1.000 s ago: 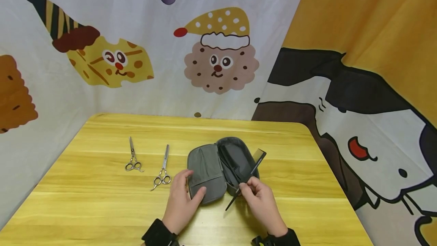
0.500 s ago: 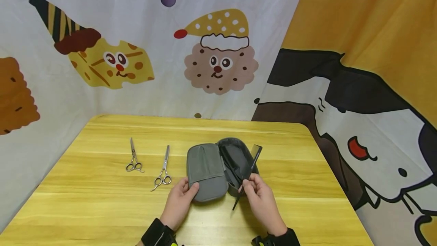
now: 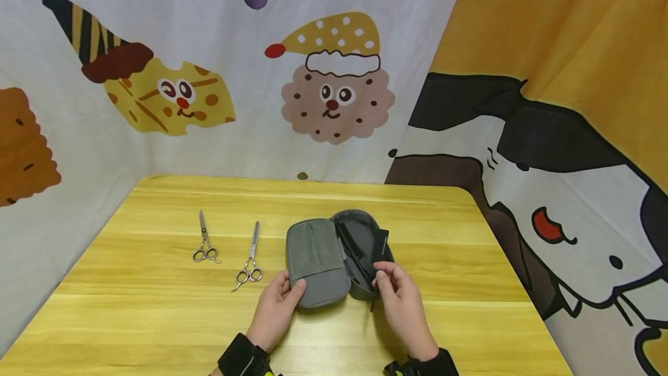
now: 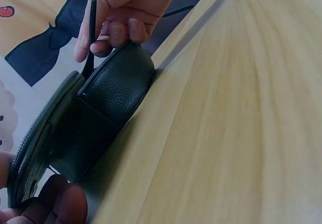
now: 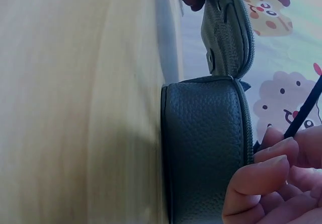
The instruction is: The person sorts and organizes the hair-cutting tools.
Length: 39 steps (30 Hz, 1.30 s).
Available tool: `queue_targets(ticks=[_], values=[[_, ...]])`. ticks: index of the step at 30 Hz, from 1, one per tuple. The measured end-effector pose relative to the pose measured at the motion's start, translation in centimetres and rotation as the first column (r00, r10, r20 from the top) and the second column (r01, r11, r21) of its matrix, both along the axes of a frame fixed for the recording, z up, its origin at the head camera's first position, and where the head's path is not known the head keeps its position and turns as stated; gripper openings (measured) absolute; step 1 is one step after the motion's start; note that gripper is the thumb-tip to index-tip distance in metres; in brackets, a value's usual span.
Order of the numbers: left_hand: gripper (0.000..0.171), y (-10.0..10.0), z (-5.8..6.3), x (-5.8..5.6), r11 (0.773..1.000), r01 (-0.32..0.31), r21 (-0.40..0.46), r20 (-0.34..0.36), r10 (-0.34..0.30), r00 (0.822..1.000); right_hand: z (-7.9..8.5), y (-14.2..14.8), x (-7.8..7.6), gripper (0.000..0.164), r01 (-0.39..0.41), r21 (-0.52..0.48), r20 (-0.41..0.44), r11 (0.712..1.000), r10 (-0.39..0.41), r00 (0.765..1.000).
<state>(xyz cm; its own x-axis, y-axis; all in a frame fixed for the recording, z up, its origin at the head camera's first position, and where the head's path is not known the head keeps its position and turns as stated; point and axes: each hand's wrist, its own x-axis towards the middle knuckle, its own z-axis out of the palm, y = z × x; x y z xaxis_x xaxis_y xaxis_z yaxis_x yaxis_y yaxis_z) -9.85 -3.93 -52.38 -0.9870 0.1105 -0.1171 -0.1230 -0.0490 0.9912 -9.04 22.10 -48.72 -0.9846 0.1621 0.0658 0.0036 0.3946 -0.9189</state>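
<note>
My left hand (image 3: 273,311) grips the unzipped grey case (image 3: 319,263); my right hand (image 3: 404,309) pinches a black comb (image 3: 383,243) just above it.

Table (image 3: 156,318) before a curtain (image 3: 209,155); on it, two scissors (image 3: 205,239) (image 3: 251,257) left of a case (image 3: 317,260), a comb (image 3: 382,245) over its right half.

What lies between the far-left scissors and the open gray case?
A second pair of scissors lies on the table between the far-left scissors and the open gray case; the head view shows this.
</note>
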Motion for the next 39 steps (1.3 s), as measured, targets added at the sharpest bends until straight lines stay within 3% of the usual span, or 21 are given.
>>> queue_targets(ticks=[7,13,21,30,39], values=[[0.044,-0.02,0.00,0.00,1.000,-0.002,0.003,0.001,0.002,1.000,0.25,-0.31,0.15,0.019,0.016,-0.034,0.042,0.999,-0.015,0.999],[0.044,-0.02,0.03,0.02,1.000,-0.005,-0.006,0.007,0.005,1.000,0.44,-0.46,0.22,0.031,0.017,-0.096,0.066,0.995,-0.011,0.998],[0.044,-0.06,-0.04,0.00,1.000,0.000,-0.002,0.005,0.000,1.000,0.57,-0.42,0.16,0.040,0.034,-0.109,0.071,0.993,-0.027,0.997],[0.045,-0.12,-0.10,0.04,1.000,-0.006,-0.016,0.003,0.006,1.000,0.16,0.08,0.24,0.047,0.040,-0.063,0.003,0.997,-0.040,0.999],[0.045,-0.14,0.00,-0.06,1.000,-0.004,-0.022,-0.004,0.004,1.000,0.20,0.09,0.16,0.060,0.007,0.002,0.027,1.000,-0.007,1.000]])
